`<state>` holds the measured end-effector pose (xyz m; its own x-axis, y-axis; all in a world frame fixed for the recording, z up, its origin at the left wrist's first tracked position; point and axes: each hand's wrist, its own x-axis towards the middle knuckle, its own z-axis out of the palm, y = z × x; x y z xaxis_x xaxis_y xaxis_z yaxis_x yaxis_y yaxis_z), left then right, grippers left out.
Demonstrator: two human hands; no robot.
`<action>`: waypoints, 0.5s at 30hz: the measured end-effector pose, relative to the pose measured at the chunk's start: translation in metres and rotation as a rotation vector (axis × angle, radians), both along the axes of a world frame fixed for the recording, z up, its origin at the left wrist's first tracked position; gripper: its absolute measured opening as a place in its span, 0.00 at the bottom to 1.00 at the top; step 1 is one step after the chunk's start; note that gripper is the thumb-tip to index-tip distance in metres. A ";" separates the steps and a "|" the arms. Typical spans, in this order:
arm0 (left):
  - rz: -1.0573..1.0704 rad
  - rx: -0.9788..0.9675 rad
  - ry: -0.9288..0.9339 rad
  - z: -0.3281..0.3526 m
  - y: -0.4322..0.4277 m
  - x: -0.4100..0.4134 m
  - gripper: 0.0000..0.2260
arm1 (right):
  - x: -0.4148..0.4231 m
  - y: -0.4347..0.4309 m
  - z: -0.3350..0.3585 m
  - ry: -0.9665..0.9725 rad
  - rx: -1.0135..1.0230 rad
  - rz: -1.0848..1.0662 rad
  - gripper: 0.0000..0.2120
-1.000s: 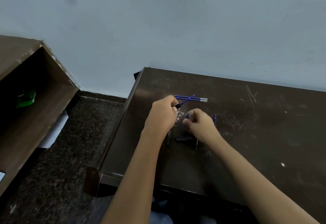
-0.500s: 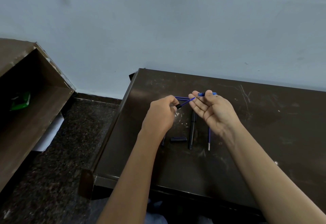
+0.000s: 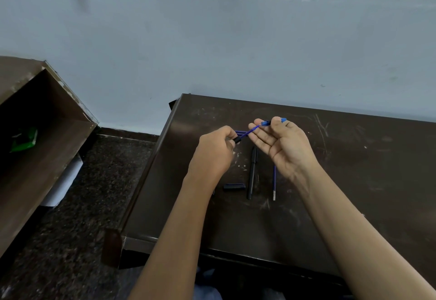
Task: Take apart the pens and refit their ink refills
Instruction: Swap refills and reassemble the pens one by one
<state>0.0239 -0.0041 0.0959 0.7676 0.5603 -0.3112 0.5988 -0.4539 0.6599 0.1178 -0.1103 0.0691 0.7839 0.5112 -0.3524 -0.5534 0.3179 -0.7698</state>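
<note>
Above desk point(image 3: 354, 181), hands point(image 3: 286, 148) unchanged since 0.5s ago, gripping refill point(image 3: 250, 132).

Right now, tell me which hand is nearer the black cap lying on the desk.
Left. The left hand is raised just above and left of the black cap; the right hand is farther off, up and right.

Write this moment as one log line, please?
left hand: pinches blue refill | right hand: palm up at refill's far end | table: black barrel, cap, spare refill
</note>
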 end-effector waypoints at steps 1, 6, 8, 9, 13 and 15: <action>0.000 -0.014 0.013 0.001 0.001 0.001 0.14 | 0.000 0.000 0.000 -0.016 -0.006 0.007 0.04; -0.013 -0.019 0.002 0.000 0.000 0.000 0.13 | -0.001 -0.003 0.000 -0.106 -0.049 0.039 0.04; -0.015 0.036 -0.078 -0.004 -0.003 -0.004 0.12 | -0.002 -0.003 0.000 -0.147 -0.074 0.056 0.05; -0.017 0.059 -0.111 -0.006 -0.004 -0.005 0.11 | -0.003 -0.004 0.000 -0.163 -0.084 0.063 0.05; -0.052 0.077 -0.146 -0.009 -0.005 -0.006 0.11 | -0.003 -0.005 0.002 -0.185 -0.107 0.062 0.05; -0.077 0.082 -0.166 -0.008 -0.006 -0.007 0.11 | -0.002 -0.005 0.003 -0.173 -0.109 0.045 0.06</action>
